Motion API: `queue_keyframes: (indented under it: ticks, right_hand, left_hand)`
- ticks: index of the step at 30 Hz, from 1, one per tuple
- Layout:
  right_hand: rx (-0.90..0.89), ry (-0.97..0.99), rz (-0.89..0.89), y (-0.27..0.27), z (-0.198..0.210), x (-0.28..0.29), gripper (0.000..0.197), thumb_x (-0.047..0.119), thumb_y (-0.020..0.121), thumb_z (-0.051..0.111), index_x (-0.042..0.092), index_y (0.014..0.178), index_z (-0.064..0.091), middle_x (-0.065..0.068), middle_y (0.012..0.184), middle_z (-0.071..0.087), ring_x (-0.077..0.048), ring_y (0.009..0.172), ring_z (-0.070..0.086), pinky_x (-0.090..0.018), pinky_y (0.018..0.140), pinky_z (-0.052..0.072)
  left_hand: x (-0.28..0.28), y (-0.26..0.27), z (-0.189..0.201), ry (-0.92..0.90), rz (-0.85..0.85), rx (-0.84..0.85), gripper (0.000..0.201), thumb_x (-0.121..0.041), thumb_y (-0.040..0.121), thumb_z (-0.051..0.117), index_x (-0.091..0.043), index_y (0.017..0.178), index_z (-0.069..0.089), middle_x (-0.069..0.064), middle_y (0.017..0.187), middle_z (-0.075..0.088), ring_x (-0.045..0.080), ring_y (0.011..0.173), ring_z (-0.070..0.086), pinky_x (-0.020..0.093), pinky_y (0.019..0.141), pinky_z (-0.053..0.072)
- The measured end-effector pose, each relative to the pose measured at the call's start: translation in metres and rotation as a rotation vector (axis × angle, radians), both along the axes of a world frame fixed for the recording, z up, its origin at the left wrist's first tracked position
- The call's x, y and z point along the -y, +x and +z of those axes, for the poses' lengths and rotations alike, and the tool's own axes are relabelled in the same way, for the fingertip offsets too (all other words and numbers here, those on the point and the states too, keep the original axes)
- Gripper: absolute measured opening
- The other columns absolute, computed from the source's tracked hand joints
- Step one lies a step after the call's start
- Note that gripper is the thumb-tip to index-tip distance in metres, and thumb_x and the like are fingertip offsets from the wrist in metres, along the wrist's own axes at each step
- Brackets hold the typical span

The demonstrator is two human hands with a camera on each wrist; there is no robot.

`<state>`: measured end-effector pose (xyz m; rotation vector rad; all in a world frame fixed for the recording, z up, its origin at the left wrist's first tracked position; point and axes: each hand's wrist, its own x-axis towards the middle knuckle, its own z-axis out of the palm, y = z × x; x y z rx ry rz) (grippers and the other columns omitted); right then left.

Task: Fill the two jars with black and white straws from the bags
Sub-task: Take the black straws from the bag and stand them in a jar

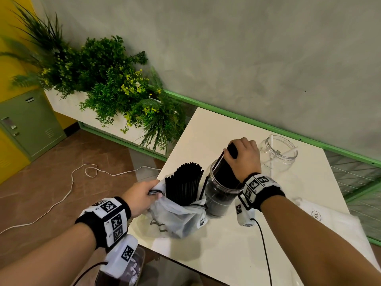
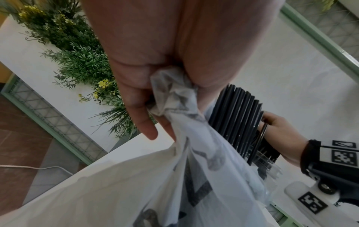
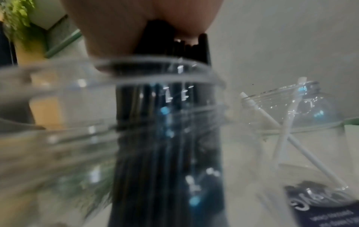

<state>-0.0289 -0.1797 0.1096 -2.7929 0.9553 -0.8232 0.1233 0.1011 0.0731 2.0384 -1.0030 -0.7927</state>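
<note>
My left hand (image 1: pixel 142 195) (image 2: pixel 155 95) grips the bunched rim of a translucent plastic bag (image 1: pixel 175 215) (image 2: pixel 174 176) from which a thick bundle of black straws (image 1: pixel 184 182) (image 2: pixel 237 121) stands up. Right of the bag stands a clear jar (image 1: pixel 221 195) (image 3: pixel 97 122). My right hand (image 1: pixel 244 155) (image 2: pixel 279 130) grips a bunch of black straws (image 1: pixel 226 168) (image 3: pixel 167 138) whose lower ends sit inside that jar. A second clear jar (image 1: pixel 278 153) (image 3: pixel 303 130) behind it holds two white straws (image 3: pixel 279 130).
A white bag marked XL (image 1: pixel 329 219) lies at the table's (image 1: pixel 226 254) right front. A planter with green foliage (image 1: pixel 115 87) lines the wall left of the table. A white cable (image 1: pixel 68 193) trails over the brown floor; a green locker (image 1: pixel 28 122) stands far left.
</note>
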Motion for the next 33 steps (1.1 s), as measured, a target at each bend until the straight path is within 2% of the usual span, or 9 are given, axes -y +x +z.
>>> queue_keyframes:
  ticks: [3,7,10,17,19,23,26,29,33]
  right_hand:
    - [-0.109,0.084,-0.011,-0.002,0.0,0.008,0.029,0.036,0.089,0.058,0.018,0.112,0.062,-0.003,0.109,0.06,-0.029,0.103,0.05,-0.04,0.085,0.044]
    - [-0.112,0.157,0.076,0.0,-0.002,0.009,0.024,0.033,0.094,0.05,0.024,0.114,0.061,0.002,0.109,0.06,-0.023,0.097,0.058,-0.03,0.071,0.045]
    - [-0.057,0.146,0.096,0.0,-0.002,0.009,0.021,0.028,0.096,0.048,0.021,0.108,0.063,0.001,0.102,0.061,-0.024,0.093,0.058,-0.032,0.07,0.047]
    - [-0.175,0.134,0.117,0.005,0.007,0.015,0.027,0.024,0.101,0.04,0.01,0.108,0.062,-0.009,0.105,0.061,-0.03,0.097,0.055,-0.036,0.079,0.044]
    - [-0.152,0.127,0.123,0.006,0.008,0.018,0.026,0.018,0.101,0.039,0.007,0.11,0.06,-0.012,0.107,0.06,-0.033,0.098,0.053,-0.036,0.081,0.042]
    - [-0.355,0.164,0.102,0.008,0.004,0.024,0.027,0.02,0.101,0.036,0.013,0.115,0.058,-0.01,0.111,0.06,-0.033,0.101,0.05,-0.041,0.086,0.044]
    - [-0.268,0.223,0.087,0.004,0.008,0.025,0.031,0.025,0.102,0.037,0.015,0.123,0.057,-0.01,0.117,0.059,-0.034,0.108,0.05,-0.043,0.093,0.043]
    - [-0.147,0.155,0.081,-0.005,0.011,0.017,0.03,0.025,0.1,0.043,0.016,0.125,0.057,-0.008,0.123,0.059,-0.034,0.112,0.048,-0.04,0.098,0.039]
    - [0.217,0.175,0.193,-0.027,0.019,-0.03,0.026,0.02,0.096,0.049,0.009,0.116,0.062,-0.004,0.112,0.06,-0.019,0.105,0.049,-0.018,0.092,0.032]
  left_hand:
    - [0.001,-0.001,0.001,0.004,0.002,0.015,0.014,-0.012,0.091,0.058,-0.016,0.103,0.065,0.008,0.094,0.07,0.024,0.088,0.067,0.039,0.074,0.057]
    - [0.002,-0.002,0.001,-0.01,-0.003,0.005,0.016,-0.012,0.091,0.058,-0.018,0.103,0.065,0.007,0.095,0.07,0.022,0.089,0.066,0.04,0.077,0.056]
    - [0.002,-0.002,0.0,-0.005,-0.012,0.006,0.016,-0.012,0.091,0.058,-0.018,0.104,0.065,0.007,0.094,0.07,0.022,0.088,0.067,0.041,0.076,0.056]
    - [0.0,-0.001,0.0,0.0,-0.025,0.011,0.016,-0.013,0.091,0.058,-0.017,0.104,0.064,0.009,0.094,0.07,0.026,0.088,0.066,0.044,0.076,0.055]
    - [0.0,-0.002,0.0,-0.001,-0.019,-0.005,0.018,-0.013,0.091,0.058,-0.017,0.106,0.064,0.009,0.095,0.07,0.024,0.087,0.067,0.041,0.073,0.057]
    - [0.0,-0.003,0.0,0.016,-0.012,0.018,0.014,-0.013,0.091,0.057,-0.019,0.102,0.064,0.009,0.091,0.069,0.021,0.08,0.067,0.029,0.062,0.056]
    - [-0.001,-0.004,0.001,0.015,-0.003,-0.009,0.012,-0.012,0.092,0.057,-0.018,0.099,0.064,0.01,0.089,0.069,0.02,0.076,0.068,0.019,0.055,0.051]
    - [-0.001,-0.004,0.0,0.008,-0.003,0.006,0.013,-0.012,0.091,0.057,-0.017,0.1,0.065,0.01,0.089,0.069,0.024,0.08,0.068,0.024,0.059,0.055]
    - [-0.001,-0.004,-0.001,-0.001,-0.007,-0.003,0.015,-0.012,0.091,0.057,-0.02,0.101,0.065,0.008,0.091,0.07,0.021,0.082,0.068,0.023,0.06,0.055]
